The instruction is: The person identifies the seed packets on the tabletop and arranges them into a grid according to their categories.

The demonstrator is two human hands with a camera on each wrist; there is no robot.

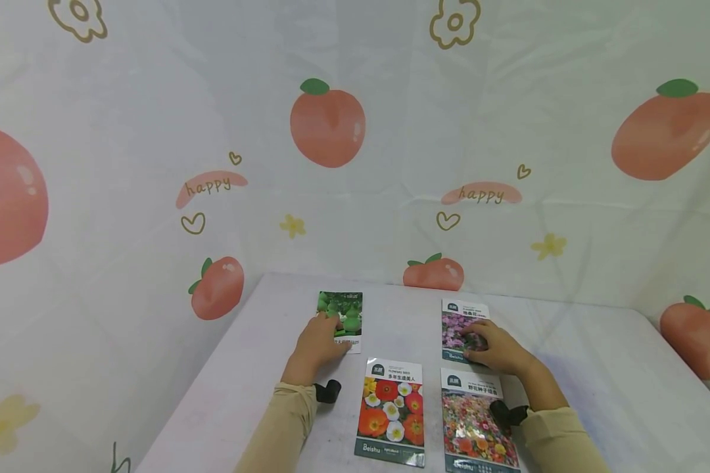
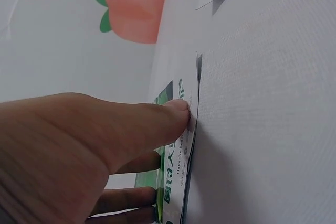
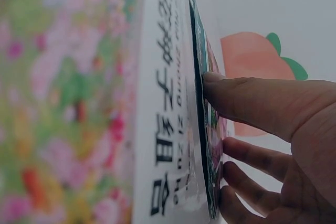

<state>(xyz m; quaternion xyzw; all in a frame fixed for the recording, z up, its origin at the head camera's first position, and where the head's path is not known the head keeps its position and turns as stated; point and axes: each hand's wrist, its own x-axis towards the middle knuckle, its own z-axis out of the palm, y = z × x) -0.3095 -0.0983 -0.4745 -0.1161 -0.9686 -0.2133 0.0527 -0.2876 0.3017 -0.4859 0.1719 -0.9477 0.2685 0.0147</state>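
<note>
My left hand (image 1: 319,343) rests on a green seed packet (image 1: 352,309) lying at the far left of the table. In the left wrist view the thumb (image 2: 176,114) presses the white strip near the packet's edge, with the other fingers spread over its green face. On the right, my right hand (image 1: 492,347) touches a seed packet with purple flowers (image 1: 451,328). The right wrist view shows the thumb (image 3: 226,88) at that packet's dark lower edge and extended fingers (image 3: 252,156) against its printed face.
Nearer to me lie a seed packet with red and white poppies (image 1: 390,410) and a mixed wildflower packet (image 1: 470,420), partly covered by the black right wrist mount (image 1: 507,415). A fruit-patterned cloth (image 1: 378,217) hangs behind the white table (image 1: 225,394).
</note>
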